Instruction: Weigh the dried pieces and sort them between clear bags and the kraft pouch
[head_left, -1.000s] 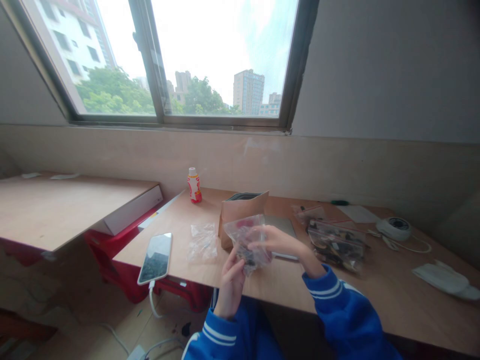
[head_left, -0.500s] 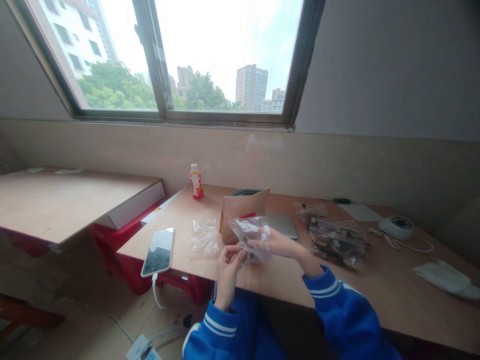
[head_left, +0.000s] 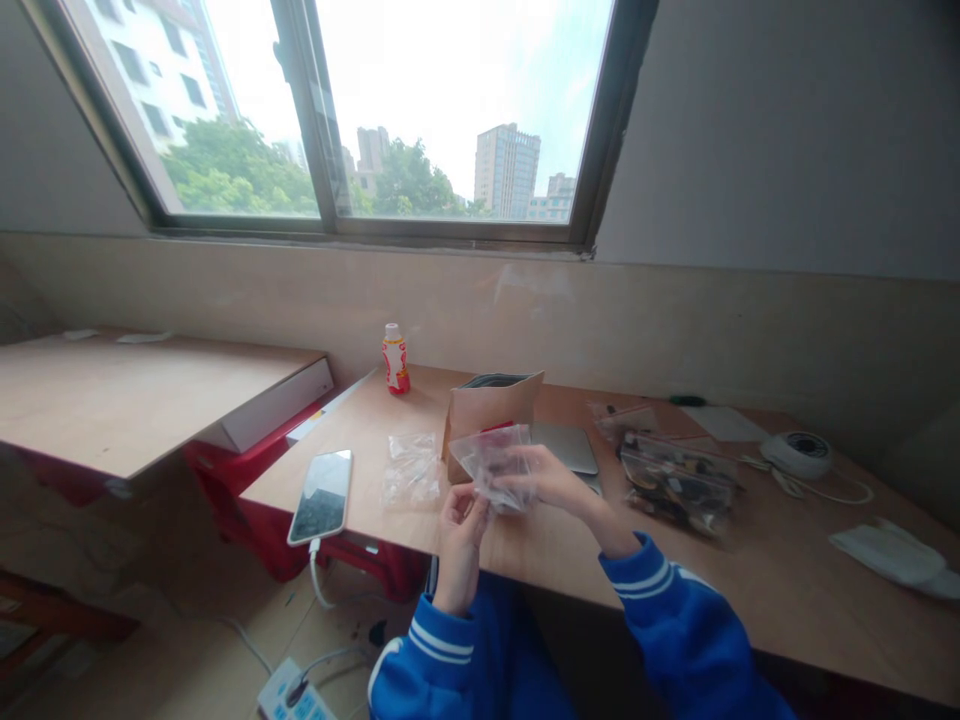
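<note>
A clear plastic bag (head_left: pixel 495 465) is held up over the table's near edge, in front of a brown paper pouch (head_left: pixel 491 405) that stands with its top gaping. My left hand (head_left: pixel 463 520) pinches the bag's lower left part between thumb and fingers. From the right, my right hand (head_left: pixel 551 480) grips the same bag; its fingertips show through the film, and I cannot tell whether they are inside or behind it. What the bag contains, if anything, is too blurred to make out. More clear plastic bags (head_left: pixel 412 470) lie flat to the left of the pouch.
A phone (head_left: pixel 321 497) on a charging cable lies at the table's left edge. Behind it stands a small red-and-white bottle (head_left: pixel 396 360). Right of my hands are a silver laptop-like slab (head_left: pixel 574 448), zip bags of dark parts (head_left: pixel 679 485) and a white dome camera (head_left: pixel 796 455).
The bag has shifted slightly in my hands and its film has changed shape around my right fingers. Both hands keep hold of it; the view has moved a little.
</note>
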